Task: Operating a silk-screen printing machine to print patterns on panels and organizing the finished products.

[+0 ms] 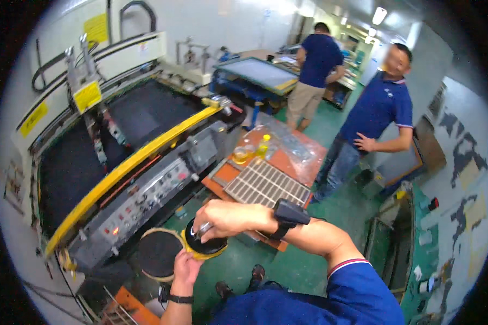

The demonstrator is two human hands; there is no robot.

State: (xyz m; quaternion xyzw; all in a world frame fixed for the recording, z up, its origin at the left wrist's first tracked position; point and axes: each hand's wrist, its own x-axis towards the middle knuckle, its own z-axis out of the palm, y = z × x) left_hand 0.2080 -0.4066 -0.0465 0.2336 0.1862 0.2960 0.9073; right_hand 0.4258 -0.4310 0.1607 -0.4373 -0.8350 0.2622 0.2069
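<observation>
A person's left hand (185,266) cups the underside of a round black container with a yellow rim (203,245), held in front of the body above the green floor (287,265). The right hand (222,215), fingers curled closed, presses a small metal tool (203,229) into its top, beside a large screen-printing machine (130,157) while two people in blue shirts (377,111) stand nearby

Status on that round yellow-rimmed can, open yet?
Done: little shows, the black lid sits on the can. In hand: left hand holds the can from below, right hand works a metal tool on top. Left: lid not off; the contents are hidden.
</observation>
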